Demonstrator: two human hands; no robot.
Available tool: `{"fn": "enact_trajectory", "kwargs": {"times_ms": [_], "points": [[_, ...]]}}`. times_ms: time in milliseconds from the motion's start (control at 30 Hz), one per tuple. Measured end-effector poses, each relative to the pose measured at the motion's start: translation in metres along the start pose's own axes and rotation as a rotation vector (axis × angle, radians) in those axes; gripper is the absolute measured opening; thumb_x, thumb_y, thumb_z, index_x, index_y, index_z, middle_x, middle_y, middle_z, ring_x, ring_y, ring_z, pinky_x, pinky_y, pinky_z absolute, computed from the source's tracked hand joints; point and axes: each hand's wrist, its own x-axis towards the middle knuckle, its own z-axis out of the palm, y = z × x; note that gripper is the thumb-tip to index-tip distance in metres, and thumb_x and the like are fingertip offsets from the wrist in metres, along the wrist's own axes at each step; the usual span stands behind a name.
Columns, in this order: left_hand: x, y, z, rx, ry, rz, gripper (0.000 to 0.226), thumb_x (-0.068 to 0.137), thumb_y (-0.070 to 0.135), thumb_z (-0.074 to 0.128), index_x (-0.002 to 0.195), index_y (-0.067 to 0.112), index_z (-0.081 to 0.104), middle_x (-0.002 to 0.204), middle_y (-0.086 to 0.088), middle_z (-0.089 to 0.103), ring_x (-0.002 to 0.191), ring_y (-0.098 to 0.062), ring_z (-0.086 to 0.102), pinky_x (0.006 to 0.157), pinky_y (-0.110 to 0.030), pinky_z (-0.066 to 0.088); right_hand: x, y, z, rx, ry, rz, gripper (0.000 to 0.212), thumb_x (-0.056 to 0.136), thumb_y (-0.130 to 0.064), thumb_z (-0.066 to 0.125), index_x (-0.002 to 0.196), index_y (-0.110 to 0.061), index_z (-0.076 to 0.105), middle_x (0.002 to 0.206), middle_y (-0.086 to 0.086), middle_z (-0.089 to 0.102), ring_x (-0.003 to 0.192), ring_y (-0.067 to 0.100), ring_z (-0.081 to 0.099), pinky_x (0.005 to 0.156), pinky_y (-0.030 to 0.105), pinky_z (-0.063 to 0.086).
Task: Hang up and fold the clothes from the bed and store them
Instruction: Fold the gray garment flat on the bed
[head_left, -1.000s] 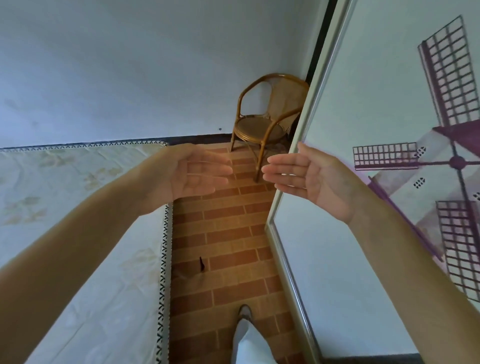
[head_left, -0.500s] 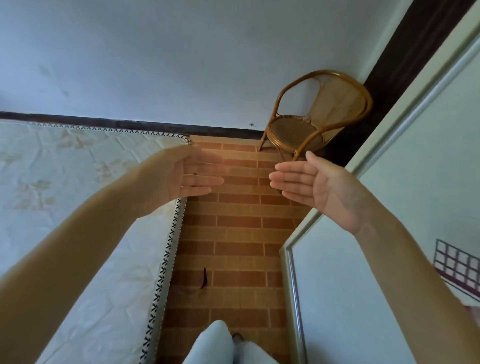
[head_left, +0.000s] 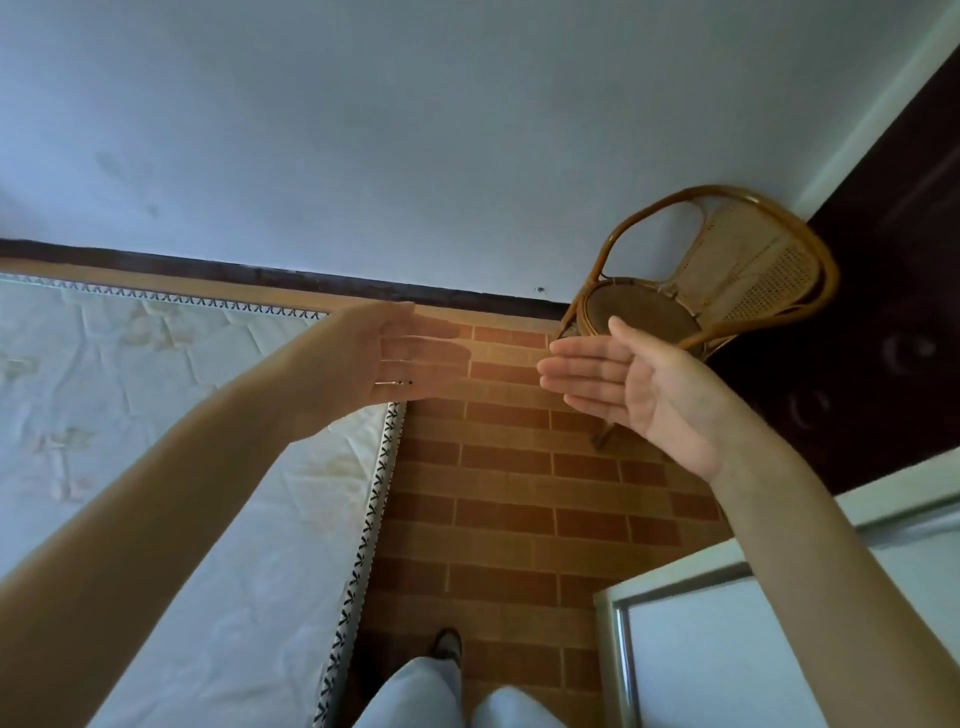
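At far left lies the bed (head_left: 156, 415), a pale quilted mattress with a dark stitched trim along its edge; what shows of it carries no clothes, and no garment is visible anywhere in view. The left hand (head_left: 384, 358) is raised over the bed's near corner, palm turned inward, fingers straight and together, holding nothing; a thin ring sits on one finger. Below and between the arms runs the floor (head_left: 498, 519) of reddish brick-pattern tiles, with a shoe (head_left: 448, 644) and pale trouser legs at the bottom edge. The right hand (head_left: 639, 384) faces the left, close but apart, its fingers straight and empty. Behind it a rattan chair (head_left: 727, 280) stands in the corner against the wall (head_left: 415, 130). At lower right is a white door (head_left: 753, 649) with a metal frame.
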Motion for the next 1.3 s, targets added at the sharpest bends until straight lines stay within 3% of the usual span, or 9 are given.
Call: {"fn": "enact_trajectory", "kwargs": {"times_ms": [233, 367, 500, 833, 1133, 1300], "points": [[0.1, 0.039, -0.035, 0.061, -0.021, -0.06, 0.043, 0.101, 0.029, 0.041, 0.131, 0.002, 0.055, 0.126, -0.014, 0.065, 0.113, -0.028, 0.064, 0.093, -0.04, 0.053, 0.096, -0.028, -0.022, 0.064, 0.061, 0.035, 0.048, 0.105, -0.038, 0.032, 0.123, -0.007, 0.064, 0.116, 0.01, 0.072, 0.109, 0.022, 0.069, 0.105, 0.041, 0.046], [0.161, 0.048, -0.059, -0.068, -0.059, -0.074, 0.038, 0.101, 0.024, 0.038, 0.121, 0.005, 0.064, 0.118, -0.012, 0.07, 0.11, -0.028, 0.067, 0.097, -0.043, 0.049, 0.16, -0.041, -0.035, 0.053, 0.024, 0.087, 0.049, 0.105, -0.04, 0.032, 0.122, -0.007, 0.064, 0.116, 0.01, 0.072, 0.11, 0.022, 0.068, 0.104, 0.041, 0.046], [0.223, 0.066, -0.071, -0.117, -0.02, -0.07, 0.037, 0.1, 0.023, 0.037, 0.12, 0.005, 0.064, 0.116, -0.013, 0.071, 0.108, -0.029, 0.068, 0.094, -0.041, 0.054, 0.234, -0.068, -0.056, 0.033, -0.014, 0.079, 0.049, 0.104, -0.04, 0.034, 0.122, -0.006, 0.064, 0.116, 0.01, 0.072, 0.11, 0.023, 0.068, 0.104, 0.041, 0.046], [0.39, 0.146, -0.072, -0.147, 0.112, -0.027, 0.042, 0.103, 0.027, 0.031, 0.117, 0.008, 0.066, 0.112, -0.01, 0.072, 0.104, -0.027, 0.07, 0.093, -0.041, 0.049, 0.415, -0.17, -0.137, 0.014, -0.074, 0.066, 0.048, 0.104, -0.039, 0.034, 0.118, -0.007, 0.066, 0.114, 0.01, 0.073, 0.108, 0.023, 0.069, 0.102, 0.04, 0.047], [0.493, 0.186, -0.1, -0.352, 0.225, -0.042, 0.041, 0.103, 0.021, 0.033, 0.117, -0.003, 0.063, 0.112, -0.02, 0.07, 0.1, -0.032, 0.07, 0.079, -0.033, 0.06, 0.554, -0.217, -0.139, 0.005, -0.17, 0.149, 0.047, 0.106, -0.036, 0.032, 0.116, -0.007, 0.067, 0.111, 0.01, 0.073, 0.105, 0.022, 0.07, 0.098, 0.036, 0.049], [0.555, 0.205, -0.136, -0.365, 0.241, -0.049, 0.042, 0.103, 0.024, 0.033, 0.119, -0.001, 0.062, 0.115, -0.018, 0.07, 0.103, -0.032, 0.069, 0.084, -0.038, 0.058, 0.639, -0.244, -0.126, -0.035, -0.236, 0.149, 0.046, 0.106, -0.034, 0.032, 0.115, -0.007, 0.067, 0.11, 0.01, 0.074, 0.105, 0.022, 0.07, 0.097, 0.037, 0.05]]}}
